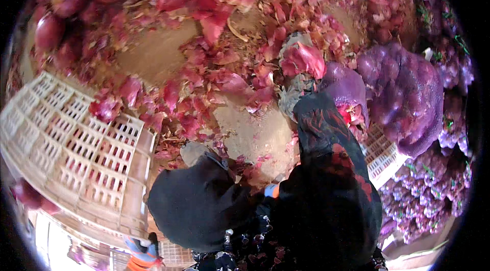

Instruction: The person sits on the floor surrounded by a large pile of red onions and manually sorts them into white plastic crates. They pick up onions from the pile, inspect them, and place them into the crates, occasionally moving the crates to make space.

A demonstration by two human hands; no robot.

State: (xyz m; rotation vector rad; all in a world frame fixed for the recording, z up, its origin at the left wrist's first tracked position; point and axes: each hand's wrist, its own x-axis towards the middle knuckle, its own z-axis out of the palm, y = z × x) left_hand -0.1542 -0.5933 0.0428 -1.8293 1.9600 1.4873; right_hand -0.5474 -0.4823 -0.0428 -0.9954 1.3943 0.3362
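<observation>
At the lower left, a hand in a grey-blue and orange glove, apparently my left hand (pixel 142 252), is at the near rim of a pale plastic crate (pixel 82 144). Its grip is not clear. Between my dark-clothed legs shows a small blue and orange patch (pixel 272 190) in similar glove colours. It may be part of my right hand, mostly hidden by the leg. Red onions (pixel 28 194) show at the crate's edge, and more red shows through its slots. My right shoe (pixel 294 97) stands among loose red onion skins (pixel 229 79).
A purple mesh sack of onions (pixel 402 95) stands at the right, beside a smaller purple mesh bundle (pixel 342 83). Behind them are stacked filled sacks (pixel 425 183) and a slotted crate (pixel 379 152). Loose red onions (pixel 49 31) lie at the upper left.
</observation>
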